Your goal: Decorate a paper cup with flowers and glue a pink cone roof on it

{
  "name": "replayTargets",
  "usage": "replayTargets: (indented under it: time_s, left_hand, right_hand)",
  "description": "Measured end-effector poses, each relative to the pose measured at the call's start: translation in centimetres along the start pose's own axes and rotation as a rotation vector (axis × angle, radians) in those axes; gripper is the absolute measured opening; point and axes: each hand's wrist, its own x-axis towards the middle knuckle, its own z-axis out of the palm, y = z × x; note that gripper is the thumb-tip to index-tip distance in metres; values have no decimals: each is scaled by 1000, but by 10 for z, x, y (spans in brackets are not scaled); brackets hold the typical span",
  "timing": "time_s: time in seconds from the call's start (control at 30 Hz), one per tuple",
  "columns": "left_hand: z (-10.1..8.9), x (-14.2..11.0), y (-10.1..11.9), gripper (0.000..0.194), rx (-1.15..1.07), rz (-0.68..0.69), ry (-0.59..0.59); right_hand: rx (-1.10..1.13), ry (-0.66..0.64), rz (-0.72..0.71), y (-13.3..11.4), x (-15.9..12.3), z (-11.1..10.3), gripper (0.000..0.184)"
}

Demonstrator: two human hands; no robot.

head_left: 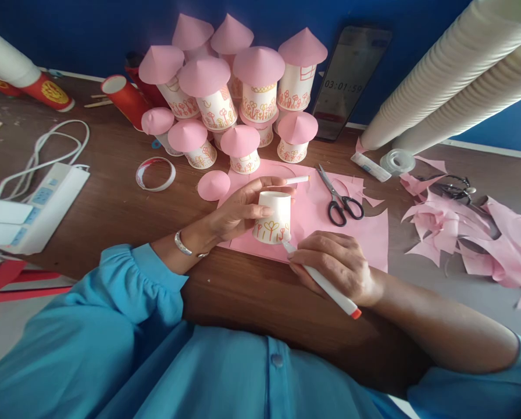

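Fingers [257, 187] of the left hand [236, 210] are curling around a flower-drawn paper cup [274, 216] and a white stick [298, 180], while the right hand [336, 265] is pinching one white marker [332, 290], tip at the cup's lower edge. Beneath, pink paper [365, 238] is lying on a brown table [225, 291] beside one pair of scissors [338, 201]. At least ten pink-roofed cups [217, 110] are standing before a blue wall [112, 35].

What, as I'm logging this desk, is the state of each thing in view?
White cup, narrow end up, flowers drawn, in left hand
Marker, uncapped, in right hand
White stick, in left hand
Scissors, lying, blades nearly closed
Phone, leaning, showing 03:01:59
Pink sheets, flat
Pink scraps, loosely heaped
Pink-roofed cups, standing grouped
Pink cone, set down
White ring, lying flat
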Motion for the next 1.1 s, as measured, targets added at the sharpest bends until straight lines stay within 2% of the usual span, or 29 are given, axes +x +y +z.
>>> replayTargets:
  time_s: [0.23, 0.57, 0.73, 1.1]
  left_hand:
    - [0, 1, -1, 56, 0, -12, -1]
    - [2, 5, -2, 46, -96, 136, 56]
    - [-1, 4, -5, 44, -35, 129, 26]
    - [2, 0, -11, 55, 122, 80, -4]
  right_hand:
    - [33, 7, -3, 1, -3, 1, 13]
    - [87, 14, -12, 2, -2, 0, 15]
    - [96, 6, -35, 3, -3, 0, 16]
    - [123, 12, -16, 5, -4, 4, 19]
